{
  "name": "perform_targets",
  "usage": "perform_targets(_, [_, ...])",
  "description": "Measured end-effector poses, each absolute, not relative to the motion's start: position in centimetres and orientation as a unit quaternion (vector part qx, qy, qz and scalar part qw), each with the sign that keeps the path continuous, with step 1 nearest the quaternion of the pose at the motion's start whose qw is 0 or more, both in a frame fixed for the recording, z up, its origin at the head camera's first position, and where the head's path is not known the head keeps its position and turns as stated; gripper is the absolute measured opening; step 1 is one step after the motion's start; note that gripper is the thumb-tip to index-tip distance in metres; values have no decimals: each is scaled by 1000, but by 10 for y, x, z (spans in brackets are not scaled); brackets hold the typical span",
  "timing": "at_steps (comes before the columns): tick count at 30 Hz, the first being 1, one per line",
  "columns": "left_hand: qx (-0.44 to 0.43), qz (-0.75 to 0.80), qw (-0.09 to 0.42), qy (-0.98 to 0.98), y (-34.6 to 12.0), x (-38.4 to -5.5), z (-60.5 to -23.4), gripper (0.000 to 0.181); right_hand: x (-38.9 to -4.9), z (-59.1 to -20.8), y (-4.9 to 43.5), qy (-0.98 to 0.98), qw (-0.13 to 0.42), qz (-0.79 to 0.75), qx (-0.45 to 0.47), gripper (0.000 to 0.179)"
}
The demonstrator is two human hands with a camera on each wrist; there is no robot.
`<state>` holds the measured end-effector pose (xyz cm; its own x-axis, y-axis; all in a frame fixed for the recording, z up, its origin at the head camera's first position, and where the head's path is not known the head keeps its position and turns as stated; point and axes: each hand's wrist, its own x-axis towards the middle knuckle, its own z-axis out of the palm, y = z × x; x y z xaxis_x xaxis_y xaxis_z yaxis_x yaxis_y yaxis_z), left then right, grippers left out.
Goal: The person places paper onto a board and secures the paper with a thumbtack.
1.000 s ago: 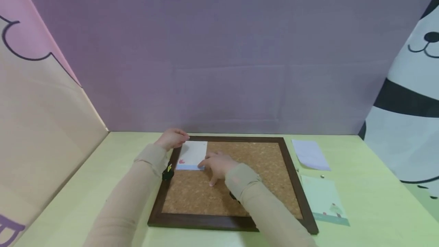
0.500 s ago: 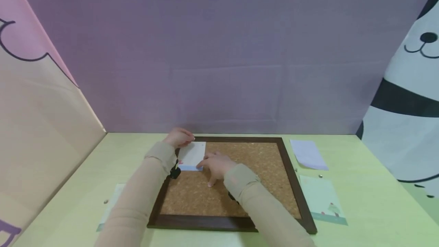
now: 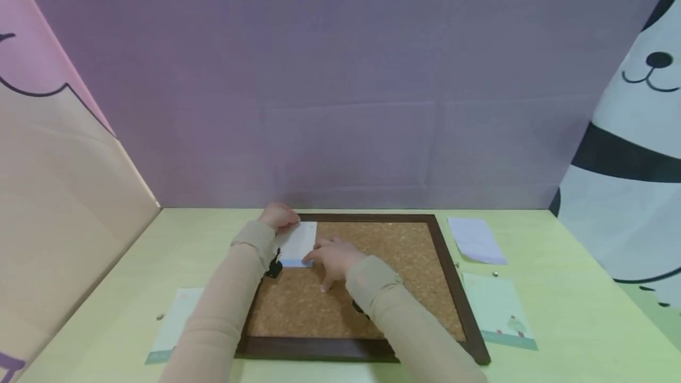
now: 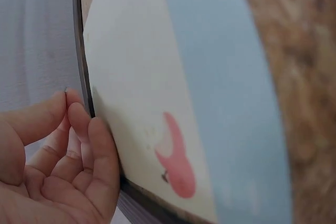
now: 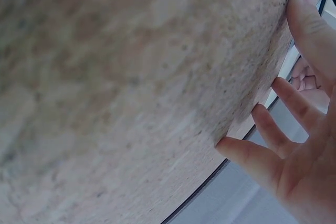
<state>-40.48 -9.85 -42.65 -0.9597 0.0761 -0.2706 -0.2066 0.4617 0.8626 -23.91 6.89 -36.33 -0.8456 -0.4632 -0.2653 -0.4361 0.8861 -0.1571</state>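
Observation:
A framed corkboard (image 3: 340, 309) lies on the pale table. A white note sheet (image 3: 300, 242) with a blue lower band rests on the cork at the far left corner. My left hand (image 3: 279, 216) is over that corner, thumb and forefinger pinching a tiny metal thumbtack (image 4: 66, 94); most of the tack is hidden by the fingertips. In the left wrist view a pink bird print (image 4: 181, 171) shows on the sheet. My right hand (image 3: 336, 257) has its fingers spread, fingertips touching the sheet's lower right corner and the cork, holding nothing.
Right of the board lie a lavender sheet (image 3: 477, 241) and a pale green sheet (image 3: 497, 306) with a tree print. Thumbtacks lie near them, one silver tack (image 3: 495, 274) among them. At left are another green sheet (image 3: 174, 324), partly under the sleeve, and a tack (image 3: 160, 317).
My left hand has moved right from the frame's left corner to over the sheet's upper left corner. The right hand stays in place. The left green sheet has come into sight.

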Motion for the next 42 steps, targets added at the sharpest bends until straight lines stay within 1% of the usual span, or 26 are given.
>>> perform_targets(2, [-48, 507, 133, 850, -96, -397, -418, 6, -239, -364, 69, 960, 149, -48, -232, 67])
perform_targets(3, [-64, 491, 134, 859, -91, -385, -404, 6, -239, -364, 69, 960, 149, -49, -231, 67])
perform_targets(5, [-48, 487, 131, 862, -91, -375, -396, 5, -239, -364, 70, 960, 150, -50, -230, 67])
perform_targets(10, [-17, 455, 127, 881, -91, -361, -386, 29, -239, -363, 69, 960, 148, -49, -231, 67])
perform_targets(13, [-26, 442, 125, 888, -90, -359, -387, 34, -239, -363, 68, 960, 148, -48, -232, 67])
perform_targets(20, [-45, 418, 120, 899, -88, -361, -389, 26, -238, -362, 68, 960, 148, -47, -233, 66])
perform_targets(25, [-55, 446, 125, 885, -88, -360, -389, 22, -237, -360, 68, 960, 149, -49, -233, 66])
perform_targets(31, [-61, 475, 129, 868, -89, -362, -391, 4, -237, -360, 69, 959, 142, -48, -241, 66])
perform_targets(36, [-62, 478, 134, 866, -89, -364, -392, 14, -238, -362, 69, 959, 140, -46, -242, 66])
perform_targets(42, [-61, 467, 137, 872, -91, -364, -392, 9, -238, -362, 68, 960, 140, -41, -240, 65])
